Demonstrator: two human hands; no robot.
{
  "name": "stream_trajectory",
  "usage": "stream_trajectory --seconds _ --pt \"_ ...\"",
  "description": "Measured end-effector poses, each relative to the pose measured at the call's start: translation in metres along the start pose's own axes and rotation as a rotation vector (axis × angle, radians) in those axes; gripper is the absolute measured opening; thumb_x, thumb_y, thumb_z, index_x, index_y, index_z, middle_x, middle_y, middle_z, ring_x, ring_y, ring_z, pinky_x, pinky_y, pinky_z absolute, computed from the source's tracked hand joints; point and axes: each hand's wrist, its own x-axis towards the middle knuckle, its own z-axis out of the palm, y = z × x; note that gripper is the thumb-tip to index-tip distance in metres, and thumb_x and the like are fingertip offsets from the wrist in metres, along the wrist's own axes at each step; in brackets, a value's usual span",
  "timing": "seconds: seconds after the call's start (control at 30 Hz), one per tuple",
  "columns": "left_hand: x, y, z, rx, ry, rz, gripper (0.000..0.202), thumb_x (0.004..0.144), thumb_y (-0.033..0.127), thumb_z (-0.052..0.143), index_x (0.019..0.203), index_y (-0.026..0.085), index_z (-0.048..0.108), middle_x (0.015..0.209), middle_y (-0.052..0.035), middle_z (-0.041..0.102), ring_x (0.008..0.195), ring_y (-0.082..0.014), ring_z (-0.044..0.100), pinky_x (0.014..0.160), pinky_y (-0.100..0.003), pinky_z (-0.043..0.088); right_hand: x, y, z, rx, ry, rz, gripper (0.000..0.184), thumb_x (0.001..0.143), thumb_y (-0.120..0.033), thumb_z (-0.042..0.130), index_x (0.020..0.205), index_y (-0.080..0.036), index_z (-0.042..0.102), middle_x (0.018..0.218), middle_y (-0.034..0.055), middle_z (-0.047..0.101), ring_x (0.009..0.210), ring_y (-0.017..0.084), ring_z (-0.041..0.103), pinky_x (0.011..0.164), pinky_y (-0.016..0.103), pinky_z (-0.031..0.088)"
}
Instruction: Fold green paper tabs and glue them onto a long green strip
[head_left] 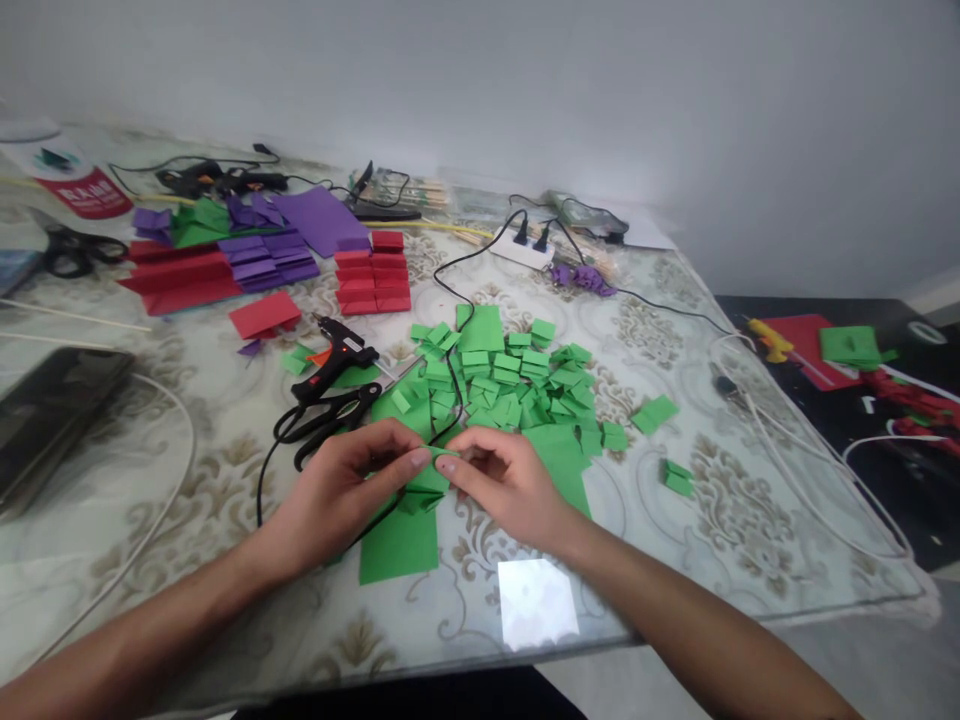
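Observation:
My left hand (346, 487) and my right hand (504, 477) meet at the table's near middle, both pinched on one small folded green paper piece (429, 478). Beneath them lies a flat green paper sheet (398, 545). Just beyond my fingers is a heap of several small folded green pieces (510, 385). Black scissors (322, 420) and a black glue gun (335, 358) lie close to my left hand.
Red folded paper stacks (373, 272), purple stacks (266, 255) and more red paper (180, 275) sit at the back left. A white power strip (521, 250) with black cables is at the back. A dark tablet (52, 405) lies left. The table edge (825, 600) drops off right.

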Motion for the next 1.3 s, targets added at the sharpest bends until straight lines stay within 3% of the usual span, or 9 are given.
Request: stream_trajectory --seconds 0.1,0.37,0.63,1.03,1.3 --pt "-0.001 -0.001 0.001 0.051 0.016 0.001 0.028 0.097 0.04 0.06 0.081 0.019 0.069 0.071 0.0012 0.065 0.068 -0.0143 0.057 0.062 -0.024 0.047 0.0 0.001 0.0 0.058 0.011 -0.001 0.025 0.086 -0.043 0.077 0.082 -0.02 0.068 0.07 -0.0015 0.062 0.063 0.013 0.056 0.058 0.025 0.044" --pt "-0.001 0.001 0.002 0.006 -0.016 0.001 0.022 0.096 0.04 0.061 0.089 0.019 0.067 0.077 0.0002 0.065 0.071 -0.0147 0.059 0.062 -0.023 0.048 0.001 -0.005 0.0 0.147 0.049 0.092 0.029 0.084 -0.045 0.078 0.078 -0.019 0.066 0.062 -0.0028 0.061 0.057 0.012 0.056 0.055 0.023 0.044" --pt "-0.003 0.002 0.001 0.136 -0.058 0.059 0.021 0.097 0.035 0.058 0.088 0.019 0.069 0.077 0.0003 0.07 0.071 -0.015 0.063 0.065 -0.024 0.05 -0.003 0.003 0.003 0.054 0.061 -0.018 0.02 0.086 -0.038 0.078 0.087 -0.021 0.069 0.072 -0.0019 0.063 0.065 0.014 0.058 0.061 0.026 0.044" --pt "-0.007 0.005 0.001 0.247 0.03 0.22 0.01 0.096 0.025 0.06 0.09 0.02 0.068 0.078 0.0011 0.071 0.069 -0.0135 0.065 0.065 -0.022 0.05 -0.004 -0.001 0.004 0.044 0.098 -0.057 0.013 0.084 -0.033 0.08 0.084 -0.022 0.075 0.076 0.001 0.072 0.07 0.016 0.063 0.066 0.029 0.049" --pt "-0.008 0.003 -0.001 0.25 0.074 0.213 0.007 0.095 0.025 0.062 0.091 0.021 0.066 0.079 0.0016 0.069 0.069 -0.0137 0.063 0.065 -0.023 0.049 0.001 -0.01 -0.007 0.12 0.201 -0.049 0.014 0.085 -0.034 0.078 0.081 -0.022 0.074 0.073 0.0009 0.069 0.066 0.015 0.061 0.062 0.028 0.048"
